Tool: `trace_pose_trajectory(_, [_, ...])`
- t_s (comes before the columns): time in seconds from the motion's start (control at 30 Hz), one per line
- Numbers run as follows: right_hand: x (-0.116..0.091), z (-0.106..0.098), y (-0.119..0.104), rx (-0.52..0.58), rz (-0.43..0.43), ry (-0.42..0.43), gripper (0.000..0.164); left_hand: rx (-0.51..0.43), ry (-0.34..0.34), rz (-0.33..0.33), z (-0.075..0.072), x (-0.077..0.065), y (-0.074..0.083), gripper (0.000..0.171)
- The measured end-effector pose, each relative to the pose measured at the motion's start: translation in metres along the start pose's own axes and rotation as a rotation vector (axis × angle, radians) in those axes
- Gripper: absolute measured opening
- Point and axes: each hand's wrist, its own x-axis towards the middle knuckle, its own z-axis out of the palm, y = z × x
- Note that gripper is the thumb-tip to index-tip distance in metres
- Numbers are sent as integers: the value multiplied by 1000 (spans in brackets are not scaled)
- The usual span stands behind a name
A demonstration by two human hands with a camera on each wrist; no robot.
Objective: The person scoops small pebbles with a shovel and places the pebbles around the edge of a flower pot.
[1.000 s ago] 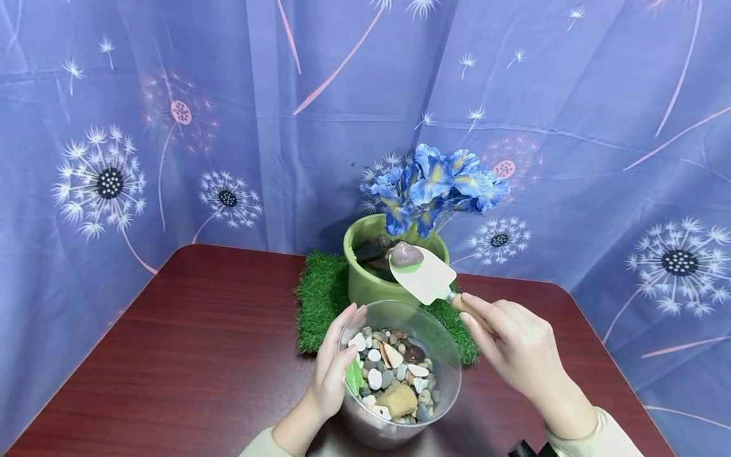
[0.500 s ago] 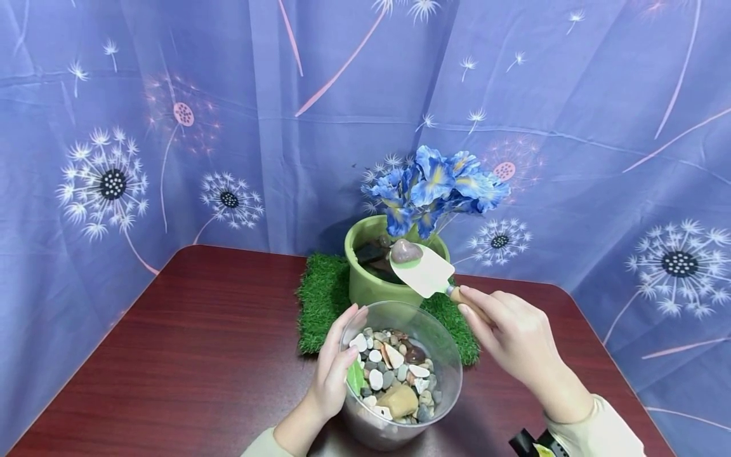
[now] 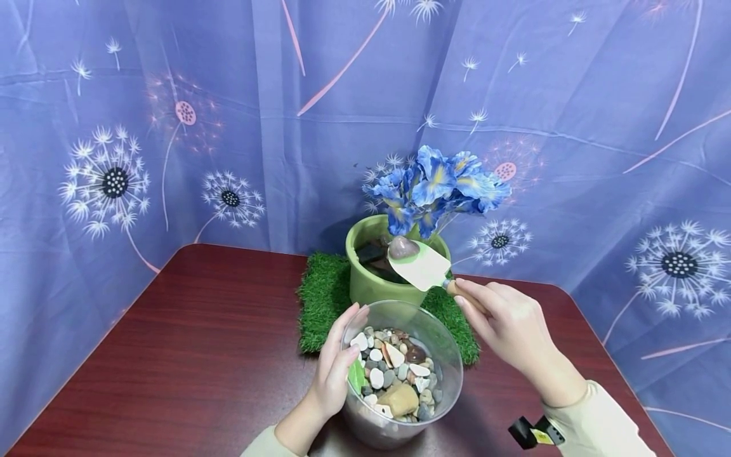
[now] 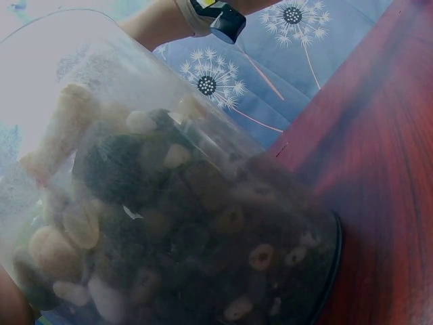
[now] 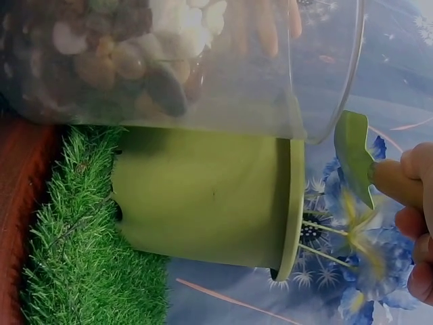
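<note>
My right hand (image 3: 511, 324) grips the wooden handle of a small pale-green trowel (image 3: 421, 266). A smooth greyish-purple stone (image 3: 403, 247) rides near the blade's tip, in front of and over the rim of the green flower pot (image 3: 377, 289). Blue artificial irises (image 3: 436, 181) rise from that pot, and dark material with some stones shows inside it. My left hand (image 3: 330, 374) holds the left side of a clear plastic container (image 3: 451, 374), thumb at the rim and fingers along the wall. Mixed pebbles (image 3: 388, 377), a large tan stone (image 3: 398, 400) and a green leaf (image 3: 356, 376) lie in the container.
The pot stands on a square of artificial grass (image 3: 320, 304), just behind the container. Beneath lies a dark red wooden table (image 3: 200, 355). A blue dandelion-print cloth (image 3: 320, 158) hangs behind the table. A black device (image 3: 533, 433) is strapped at the right wrist.
My right hand has moved slightly forward and left, carrying the trowel and stone a little farther over the pot. The left hand and the container have stayed in place.
</note>
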Motion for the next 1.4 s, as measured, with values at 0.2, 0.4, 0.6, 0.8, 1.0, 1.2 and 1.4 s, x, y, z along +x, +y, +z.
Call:
trace_pose_trajectory(0.2, [2, 4, 2, 15, -4, -15, 36, 9, -13, 63, 0, 2, 0, 55])
trace_pose_trajectory(0.4, [5, 7, 3, 28, -4, -24, 35, 11, -10, 53, 0, 2, 1, 54])
trace_pose_trajectory(0.6, [6, 11, 5, 34, 2, -33, 36, -2, 0, 22, 0, 1, -2, 54])
trace_pose_trajectory(0.8, [7, 16, 8, 30, 7, -49, 35, -10, 1, 14, 0, 0, -1, 54])
trace_pose_trajectory(1.0, [9, 20, 11, 36, 6, -67, 35, 0, -5, 46, 0, 2, 0, 54])
trace_pose_trajectory(1.2, [13, 23, 13, 47, 6, -104, 33, 6, -8, 52, 0, 3, 1, 54])
trace_pose_trajectory(1.4, [16, 25, 13, 60, 25, -134, 29, 12, -8, 45, 0, 2, 1, 54])
